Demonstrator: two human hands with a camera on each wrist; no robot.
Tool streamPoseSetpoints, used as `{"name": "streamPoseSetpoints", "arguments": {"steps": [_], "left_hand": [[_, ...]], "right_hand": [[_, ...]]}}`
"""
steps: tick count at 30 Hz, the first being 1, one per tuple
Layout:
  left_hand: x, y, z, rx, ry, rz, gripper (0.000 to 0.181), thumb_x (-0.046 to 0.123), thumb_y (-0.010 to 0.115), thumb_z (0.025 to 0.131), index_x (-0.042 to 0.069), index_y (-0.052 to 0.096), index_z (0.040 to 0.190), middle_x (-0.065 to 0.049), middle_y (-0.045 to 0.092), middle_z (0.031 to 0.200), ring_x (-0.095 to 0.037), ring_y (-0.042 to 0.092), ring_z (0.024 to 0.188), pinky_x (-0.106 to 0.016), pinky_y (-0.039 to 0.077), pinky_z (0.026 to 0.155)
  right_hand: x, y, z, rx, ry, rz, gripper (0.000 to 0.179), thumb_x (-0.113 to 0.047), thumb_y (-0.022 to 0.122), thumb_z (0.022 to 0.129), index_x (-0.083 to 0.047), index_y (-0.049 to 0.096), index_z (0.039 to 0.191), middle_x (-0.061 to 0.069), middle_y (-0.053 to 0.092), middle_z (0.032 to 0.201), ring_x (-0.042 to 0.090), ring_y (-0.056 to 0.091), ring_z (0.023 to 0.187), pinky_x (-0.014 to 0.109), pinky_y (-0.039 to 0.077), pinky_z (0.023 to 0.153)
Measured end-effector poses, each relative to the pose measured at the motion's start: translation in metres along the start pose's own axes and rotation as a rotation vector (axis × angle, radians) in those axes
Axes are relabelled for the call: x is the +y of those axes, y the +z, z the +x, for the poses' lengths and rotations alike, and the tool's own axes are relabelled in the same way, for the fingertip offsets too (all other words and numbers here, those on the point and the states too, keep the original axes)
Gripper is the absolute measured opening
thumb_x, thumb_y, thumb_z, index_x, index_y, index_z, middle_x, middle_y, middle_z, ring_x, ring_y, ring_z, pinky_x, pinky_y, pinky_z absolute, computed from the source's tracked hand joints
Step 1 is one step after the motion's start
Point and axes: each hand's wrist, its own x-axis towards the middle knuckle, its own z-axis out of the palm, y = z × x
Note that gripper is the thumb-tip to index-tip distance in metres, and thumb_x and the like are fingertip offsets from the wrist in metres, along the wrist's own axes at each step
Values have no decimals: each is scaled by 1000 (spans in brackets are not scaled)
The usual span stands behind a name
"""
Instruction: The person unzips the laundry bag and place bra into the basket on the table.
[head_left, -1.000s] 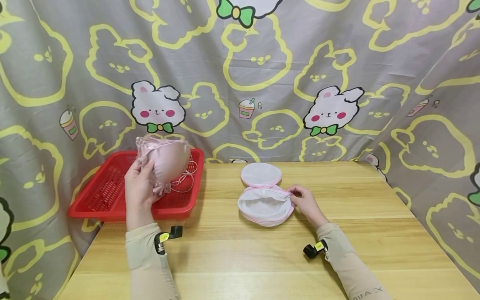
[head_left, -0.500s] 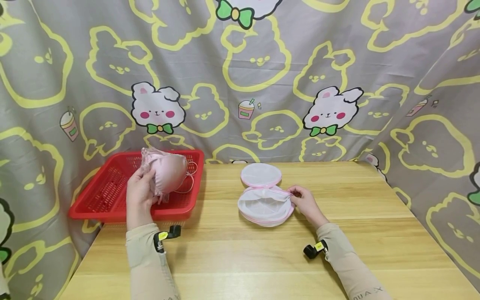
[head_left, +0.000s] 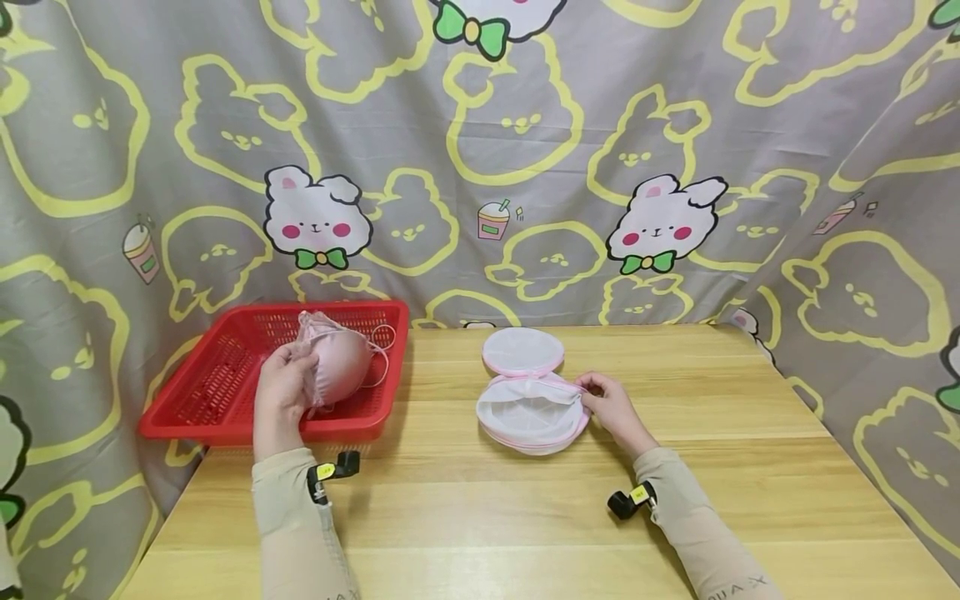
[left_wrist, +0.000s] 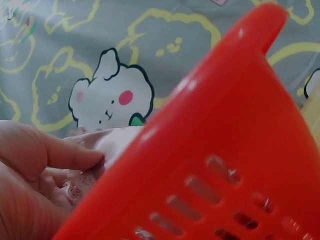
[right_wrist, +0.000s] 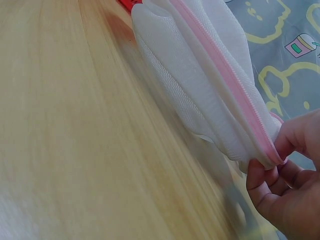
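A pink padded bra with lace edging and thin straps is low inside the red plastic basket. My left hand grips its lace side between thumb and fingers; in the left wrist view the basket's wall hides most of the bra. On the table stands a white mesh laundry bag with pink zipper trim, its mouth gaping and its round lid folded back. My right hand pinches the bag's right edge by the zipper end, seen close in the right wrist view on the pink zipper.
The basket sits at the table's back left, its rim raised around the left hand. A wooden table runs beneath both arms. A grey patterned curtain hangs right behind the table and along both sides.
My left hand has lowered the bra from above the basket down into it, tilting it a little. The right hand and the mesh bag stay where they were.
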Motion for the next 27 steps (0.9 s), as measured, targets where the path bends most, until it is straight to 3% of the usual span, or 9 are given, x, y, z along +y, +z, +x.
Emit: {"name": "streamPoseSetpoints", "arguments": {"steps": [5,8,12,14,17,20,23,27], "left_hand": [[-2,-4,0,-66,34,228,16,0,53,95,8,51,108,16,53,75,-2,44,53,-20,37,46],[-2,-5,0,-79,27,350,24,1,53,95,4,50,118,10,55,84,-4,42,51,-22,37,44],[-3,-7,1,-63,50,476,45,2,52,95,1,44,139,-14,58,122,-12,56,86,-21,44,64],[-3,-8,2,-54,56,518,52,2,51,95,2,40,146,-20,48,141,-19,52,111,-21,43,77],[-2,-10,1,-49,46,526,55,2,50,96,5,36,149,-23,44,146,-31,46,126,-22,43,79],[-2,-12,0,-49,28,505,54,3,50,96,6,37,149,-21,45,145,-29,48,123,-19,45,74],[0,-14,-1,-40,9,470,53,4,52,96,6,39,147,-17,49,140,-18,54,109,-18,48,69],[2,-19,-2,-17,16,461,50,7,56,96,5,43,144,-2,60,115,-3,56,83,-22,48,60]], "right_hand": [[-3,1,-2,3,1,-2,22,15,50,82,16,59,102,17,56,89,8,48,72,22,47,60],[-2,0,-1,4,7,-1,22,15,50,82,16,59,102,16,56,89,9,48,71,21,47,59],[8,-2,5,-6,10,15,22,14,50,82,15,60,103,14,56,88,9,48,69,21,47,58],[17,-3,9,-9,9,25,22,14,50,83,14,60,103,13,56,87,9,48,69,21,46,57],[29,-3,15,-2,8,24,22,13,51,84,13,61,104,10,57,87,8,49,69,20,46,57],[34,-3,16,7,-4,2,22,12,51,84,12,60,104,7,56,87,8,49,70,19,45,57],[34,-2,15,13,-10,-8,22,11,51,85,11,60,104,7,56,87,8,49,71,19,46,58],[33,-1,14,16,-13,-1,22,11,51,84,12,60,104,9,56,88,8,49,71,19,46,58]]}}
